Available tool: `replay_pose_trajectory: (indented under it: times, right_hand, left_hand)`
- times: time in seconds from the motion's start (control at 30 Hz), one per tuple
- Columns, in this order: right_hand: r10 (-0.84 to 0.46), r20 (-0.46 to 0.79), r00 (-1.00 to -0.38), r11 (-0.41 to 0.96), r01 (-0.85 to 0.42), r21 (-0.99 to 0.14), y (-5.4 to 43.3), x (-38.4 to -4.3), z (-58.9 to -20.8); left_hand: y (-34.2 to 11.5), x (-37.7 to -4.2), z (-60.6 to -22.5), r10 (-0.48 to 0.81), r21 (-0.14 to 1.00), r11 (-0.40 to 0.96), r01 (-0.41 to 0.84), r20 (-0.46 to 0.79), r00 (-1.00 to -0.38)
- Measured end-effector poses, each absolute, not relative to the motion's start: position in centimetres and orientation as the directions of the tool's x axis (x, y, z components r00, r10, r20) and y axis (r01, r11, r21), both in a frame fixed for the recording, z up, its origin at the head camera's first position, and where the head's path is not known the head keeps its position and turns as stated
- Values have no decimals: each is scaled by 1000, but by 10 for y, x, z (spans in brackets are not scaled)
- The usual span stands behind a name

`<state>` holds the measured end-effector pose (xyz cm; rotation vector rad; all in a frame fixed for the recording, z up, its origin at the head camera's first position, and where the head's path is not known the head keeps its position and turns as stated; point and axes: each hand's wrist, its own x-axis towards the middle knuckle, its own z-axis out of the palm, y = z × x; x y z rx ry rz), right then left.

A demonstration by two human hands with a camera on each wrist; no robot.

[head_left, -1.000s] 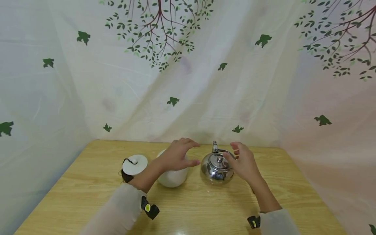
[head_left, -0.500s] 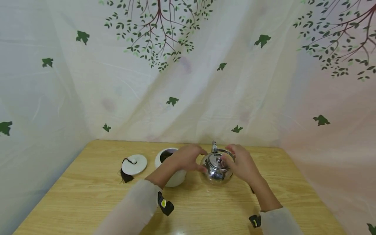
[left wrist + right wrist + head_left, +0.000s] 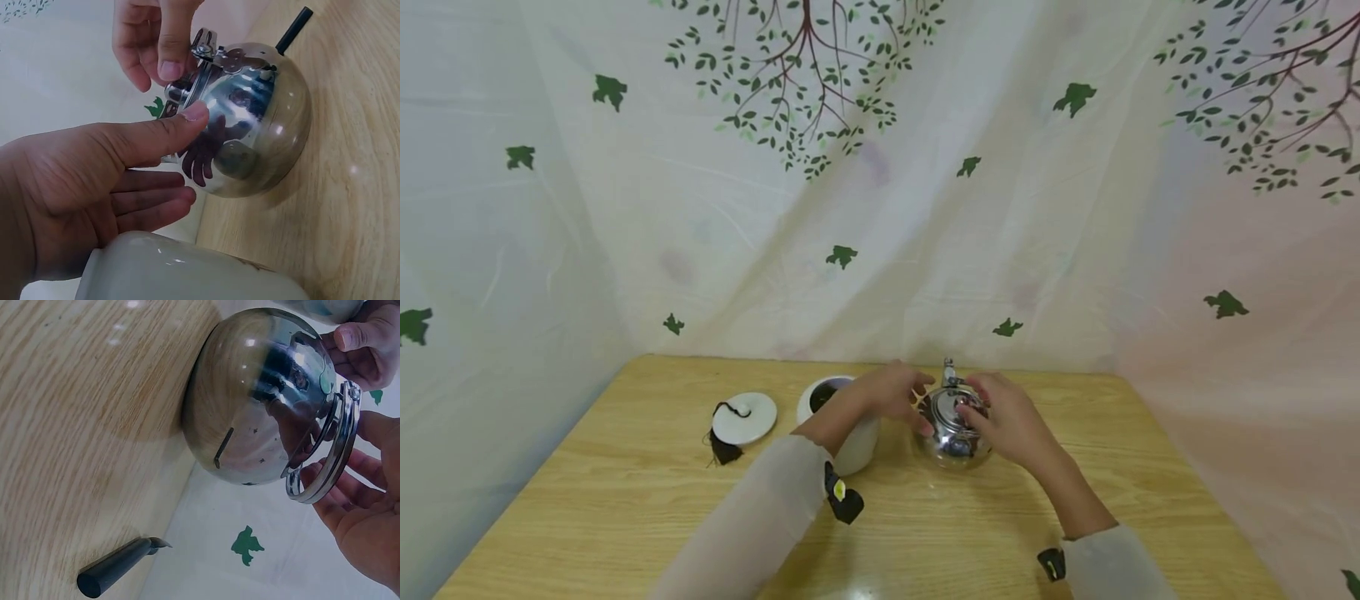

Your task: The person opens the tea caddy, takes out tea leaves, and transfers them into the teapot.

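Kettle [image 3: 955, 448] stands upright on the table [image 3: 925, 542]. At its left side, the left hand [image 3: 891, 392] has thumb and fingers apart, a spread that seems suited to steadying such a round, smooth wall. Over its top, the right hand [image 3: 1015, 421] has thumb and fingers bent near the knob [image 3: 177, 91], probably angled that way because of the handle [image 3: 345, 447]; whether they pinch it, I cannot tell. Left of the kettle sits a white jar [image 3: 859, 450]; farther left its lid [image 3: 748, 425] lies flat, perhaps to leave the jar uncovered.
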<state>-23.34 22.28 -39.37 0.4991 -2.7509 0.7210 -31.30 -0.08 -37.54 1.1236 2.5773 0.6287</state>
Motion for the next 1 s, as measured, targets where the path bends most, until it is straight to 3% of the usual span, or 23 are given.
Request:
replay_pose_trajectory:
  times: [0.2,0.4,1.0]
  right_hand:
    - [-297,339,-893,818,-421,-392,223,-235,-394]
    - [-325,336,-884,814,-442,-377,222,-236,-394]
    - [-403,304,-863,816,-489,-307,221,-243,-392]
  left_hand:
    - [2,-325,-371,760,572,580,580,-123,-638]
    - [3,-331,-369,784,577,560,595,-136,-606]
    - [2,-335,-379,764,606,560,565,-113,-635]
